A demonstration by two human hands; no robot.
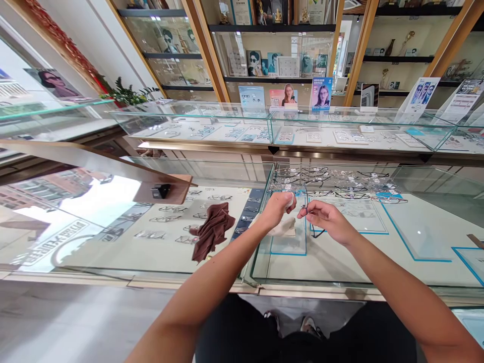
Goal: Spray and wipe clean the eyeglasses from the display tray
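While pinching the thin dark glasses [310,218] at the frame, right hand [328,220] curled almost closed, fingers [307,212] tight on it, one temple dangling down below. Left hand [277,207] right next to it, fingers bunched shut around a whitish cloth [283,227], touching or nearly touching the glasses at the lens end, can't tell which tbh. All held a bit above the glass worktop [340,262], around the middle, closer to the near edge than the far one. Under the glass there, blue-outlined display pads [408,237] and rows of frames [333,182] toward the far edge. Off to the left on the worktop, a crumpled brown cloth [212,229]. Past the far edge, another glass showcase [272,126] with little promo cards [321,94] standing on top.
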